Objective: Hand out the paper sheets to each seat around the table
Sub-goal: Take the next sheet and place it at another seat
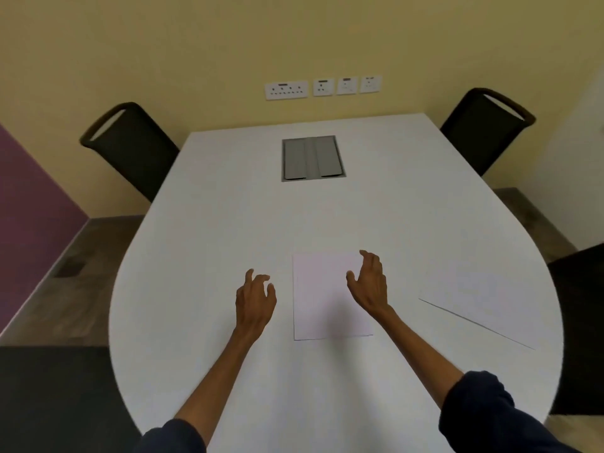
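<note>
White rounded table (228, 223) seen centrally, far edge set close to yellow wall (294, 37). Grey cable hatch (312, 158) recessed near table's far edge. Row of white socket plates (322, 87) mounted on wall just above far edge. Black chair (130, 148) placed at far left corner, second black chair (487, 129) at far right corner. Purple wall panel (29, 207) seen at left. Grey-brown wood-look floor (65, 289) visible beside table's left edge. Light even, soft.
</note>
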A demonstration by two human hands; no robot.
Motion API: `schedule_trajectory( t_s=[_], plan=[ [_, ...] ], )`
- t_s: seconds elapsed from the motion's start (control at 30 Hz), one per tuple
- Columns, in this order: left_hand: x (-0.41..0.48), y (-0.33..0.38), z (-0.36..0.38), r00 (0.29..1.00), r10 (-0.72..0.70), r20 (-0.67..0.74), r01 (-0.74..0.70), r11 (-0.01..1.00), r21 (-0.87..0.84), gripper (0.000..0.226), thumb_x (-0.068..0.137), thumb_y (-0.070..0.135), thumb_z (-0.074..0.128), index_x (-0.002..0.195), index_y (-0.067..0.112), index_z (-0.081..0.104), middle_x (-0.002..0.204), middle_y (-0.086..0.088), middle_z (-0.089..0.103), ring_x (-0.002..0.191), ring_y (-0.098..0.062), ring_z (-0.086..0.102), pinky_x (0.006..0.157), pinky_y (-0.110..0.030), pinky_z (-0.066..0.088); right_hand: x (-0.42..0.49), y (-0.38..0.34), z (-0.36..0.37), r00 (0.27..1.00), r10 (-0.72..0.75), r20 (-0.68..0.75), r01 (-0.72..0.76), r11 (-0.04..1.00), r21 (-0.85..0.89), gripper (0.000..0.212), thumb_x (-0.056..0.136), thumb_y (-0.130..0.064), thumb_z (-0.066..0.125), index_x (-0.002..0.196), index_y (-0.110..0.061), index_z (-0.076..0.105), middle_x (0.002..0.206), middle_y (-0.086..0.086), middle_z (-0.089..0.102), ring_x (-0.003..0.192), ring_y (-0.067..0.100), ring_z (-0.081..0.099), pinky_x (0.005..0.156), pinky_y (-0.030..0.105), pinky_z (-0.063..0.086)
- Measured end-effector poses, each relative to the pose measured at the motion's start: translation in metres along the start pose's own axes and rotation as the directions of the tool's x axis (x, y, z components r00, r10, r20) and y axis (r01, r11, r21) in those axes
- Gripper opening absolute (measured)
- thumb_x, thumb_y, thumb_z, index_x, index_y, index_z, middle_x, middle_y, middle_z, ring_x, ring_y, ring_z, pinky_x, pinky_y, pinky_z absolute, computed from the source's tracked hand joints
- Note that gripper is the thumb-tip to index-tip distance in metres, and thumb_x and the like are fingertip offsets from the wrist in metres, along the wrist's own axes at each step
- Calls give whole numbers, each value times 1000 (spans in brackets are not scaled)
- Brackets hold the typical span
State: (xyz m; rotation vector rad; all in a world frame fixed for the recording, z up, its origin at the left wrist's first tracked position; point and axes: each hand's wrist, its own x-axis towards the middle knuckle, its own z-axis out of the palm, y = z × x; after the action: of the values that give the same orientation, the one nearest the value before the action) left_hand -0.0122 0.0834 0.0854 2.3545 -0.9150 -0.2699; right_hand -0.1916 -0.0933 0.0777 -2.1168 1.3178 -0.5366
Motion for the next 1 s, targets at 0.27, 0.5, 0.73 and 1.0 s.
schedule_trajectory(
  t_s=[0.27, 0.5, 0.73, 1.0],
  plan=[
    [34, -25, 64, 991, -53, 123, 42, 995, 86, 25, 96, 20, 50, 111, 15, 70, 106, -9, 73, 101, -29, 66, 87, -36, 48, 28, 45, 28, 989, 133, 69, -124, 985, -123, 58, 93, -19, 56, 145, -7, 36, 146, 11, 40, 132, 30, 42, 99, 44, 41],
    [50, -29, 117, 955, -123, 270, 110, 992, 64, 27, 94, 26, 56, 115, 14, 69, 115, -6, 71, 110, -27, 64, 95, -36, 48, 31, 82, 64, 942, 301, 146, -279, 948, -152, 58, 92, -20, 57, 144, -8, 37, 143, 10, 46, 134, 28, 40, 101, 43, 37],
    [62, -34, 153, 930, -233, 283, 238, 971, 15, 37, 93, 29, 62, 123, 7, 64, 121, -11, 67, 116, -28, 60, 96, -38, 47, 37, 104, 88, 882, 432, 185, -387, 891, -235, 62, 92, -28, 60, 144, -6, 36, 143, 13, 44, 134, 32, 40, 102, 46, 39],
    [61, -27, 171, 924, -292, 246, 270, 955, 121, 39, 93, 31, 59, 121, 4, 62, 117, -13, 63, 118, -29, 51, 84, -42, 48, 42, 104, 101, 875, 462, 143, -402, 859, -315, 60, 89, -34, 64, 136, -3, 41, 135, 14, 48, 128, 32, 43, 95, 44, 43]
  ],
)
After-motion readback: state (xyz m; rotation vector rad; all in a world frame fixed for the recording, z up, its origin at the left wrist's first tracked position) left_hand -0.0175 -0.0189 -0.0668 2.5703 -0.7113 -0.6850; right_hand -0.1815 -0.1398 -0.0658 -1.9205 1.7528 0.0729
